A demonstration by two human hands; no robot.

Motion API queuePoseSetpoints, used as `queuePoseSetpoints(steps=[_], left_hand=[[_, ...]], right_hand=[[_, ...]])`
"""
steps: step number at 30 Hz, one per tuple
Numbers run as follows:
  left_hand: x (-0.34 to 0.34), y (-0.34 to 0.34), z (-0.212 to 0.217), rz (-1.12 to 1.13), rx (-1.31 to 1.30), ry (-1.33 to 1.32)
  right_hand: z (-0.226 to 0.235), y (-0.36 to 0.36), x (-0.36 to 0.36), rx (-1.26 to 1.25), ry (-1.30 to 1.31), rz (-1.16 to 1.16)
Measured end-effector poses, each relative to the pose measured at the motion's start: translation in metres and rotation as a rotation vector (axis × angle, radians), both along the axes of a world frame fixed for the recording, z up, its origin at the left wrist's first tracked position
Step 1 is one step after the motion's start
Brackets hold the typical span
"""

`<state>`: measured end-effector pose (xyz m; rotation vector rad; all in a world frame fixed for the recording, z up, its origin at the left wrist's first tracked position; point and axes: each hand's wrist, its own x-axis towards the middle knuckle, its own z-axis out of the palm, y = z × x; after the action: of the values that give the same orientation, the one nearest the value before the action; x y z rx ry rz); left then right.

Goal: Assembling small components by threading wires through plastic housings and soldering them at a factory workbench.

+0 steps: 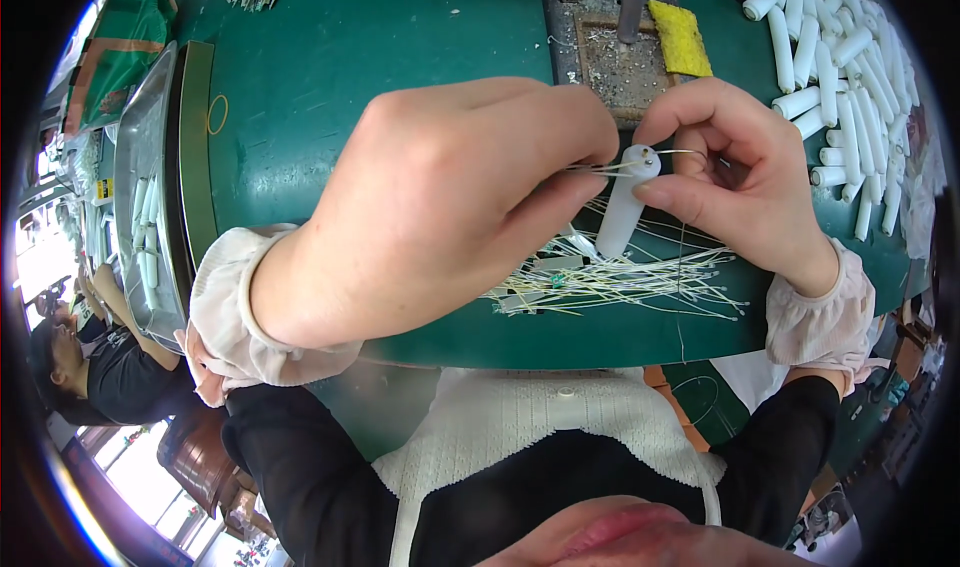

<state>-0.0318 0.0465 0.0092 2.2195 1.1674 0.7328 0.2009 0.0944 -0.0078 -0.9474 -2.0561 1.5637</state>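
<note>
Over the near part of the green table, my right hand (745, 172) has its thumb against the upper side of a white tube (621, 217), its curled index finger on the far side. The tube tilts with its capped top end up, and small metal points show on the cap. A thin wire (680, 151) runs from that cap towards my right fingers. My left hand (440, 192) is closed in a pinch on pale thin wires (600, 170) beside the tube's top; its fingertips are partly hidden. Below both hands lies a loose bundle of white and yellow wires (640, 285) with small flat pieces.
White tubes (850, 97) are heaped at the far right. A yellow sponge (680, 39) rests by a dirty soldering tray (605, 67). To the left, a metal tray (122, 182) holds more tubes. A rubber band (217, 114) lies near it. Another person (125, 377) sits at far left.
</note>
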Motion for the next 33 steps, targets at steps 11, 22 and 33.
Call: queuePoseSetpoints(steps=[11,22,33], left_hand=[[-0.002,0.016,-0.009,0.042,-0.986,-0.669],[0.003,0.014,-0.028,-0.062,-0.990,-0.709],[0.016,0.007,-0.040,-0.010,-1.090,-1.003]], right_hand=[[0.000,0.005,0.001,-0.107,0.024,0.012],[0.000,0.004,0.003,-0.138,0.018,0.030],[-0.003,0.006,0.001,-0.162,0.047,0.020]])
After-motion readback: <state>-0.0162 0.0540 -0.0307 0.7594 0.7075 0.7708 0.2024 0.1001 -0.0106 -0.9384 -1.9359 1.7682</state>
